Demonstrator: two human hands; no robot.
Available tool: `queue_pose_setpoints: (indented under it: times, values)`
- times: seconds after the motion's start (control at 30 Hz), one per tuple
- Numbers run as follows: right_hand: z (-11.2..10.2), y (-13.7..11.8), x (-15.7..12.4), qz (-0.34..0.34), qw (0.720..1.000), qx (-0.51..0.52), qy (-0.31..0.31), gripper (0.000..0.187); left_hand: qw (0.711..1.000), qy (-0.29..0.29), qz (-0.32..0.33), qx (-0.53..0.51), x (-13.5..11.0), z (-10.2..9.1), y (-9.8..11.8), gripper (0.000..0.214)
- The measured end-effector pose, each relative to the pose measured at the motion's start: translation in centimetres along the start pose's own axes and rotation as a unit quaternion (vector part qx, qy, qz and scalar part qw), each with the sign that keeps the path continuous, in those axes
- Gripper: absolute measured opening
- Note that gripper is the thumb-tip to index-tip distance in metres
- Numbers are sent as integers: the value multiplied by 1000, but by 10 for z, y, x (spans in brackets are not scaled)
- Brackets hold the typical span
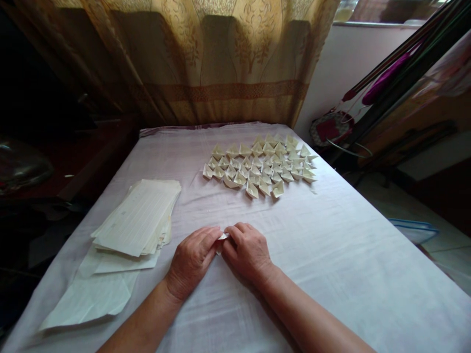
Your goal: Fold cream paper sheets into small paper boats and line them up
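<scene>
Between my two hands is a small folded piece of paper (223, 237), mostly covered by the fingers. My left hand (195, 257) pinches its left side, and my right hand (248, 249) has its fingers curled round the right side. Both hands are close together, low over the white cloth. Beyond them, several folded paper boats (263, 164) stand in rows toward the far right of the table. To the left of my left hand lies a stack of paper sheets (136, 215), with loose sheets (99, 289) under its near end.
A white cloth covers the table (331, 260). A patterned gold curtain (221, 63) hangs behind its far edge. Dark wooden furniture (84, 166) stands at the left. On the right are a bag (331, 127) and slanting poles (397, 73).
</scene>
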State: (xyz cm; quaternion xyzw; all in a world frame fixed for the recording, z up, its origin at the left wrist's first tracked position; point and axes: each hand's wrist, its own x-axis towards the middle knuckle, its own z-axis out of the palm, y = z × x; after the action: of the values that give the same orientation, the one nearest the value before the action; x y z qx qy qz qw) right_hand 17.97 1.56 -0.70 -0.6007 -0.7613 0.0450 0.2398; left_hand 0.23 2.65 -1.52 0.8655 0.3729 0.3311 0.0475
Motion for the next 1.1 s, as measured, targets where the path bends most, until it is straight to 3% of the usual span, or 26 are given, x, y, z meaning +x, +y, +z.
queue_pose_setpoints:
  times: [0.2,0.33,0.6,0.83,1.1]
  values:
    - [-1,1,3,21,999,10,-32,4,1000,-2,-7,-27,-3,3,-1,30]
    - [4,3,1,30,999,34,-9,13,999,-6,-5,-35,-3,3,-2,32]
    - [4,9,-7,-21,998,59,-2,22,999,-10,-7,-32,-1,0,1,30]
    - [4,-4,4,29,999,-8,-26,9,998,-8,-56,6,-1,-2,6,20]
    - [13,-8,7,22,1000,-10,-7,9,997,-17,-72,5,2,0,9,17]
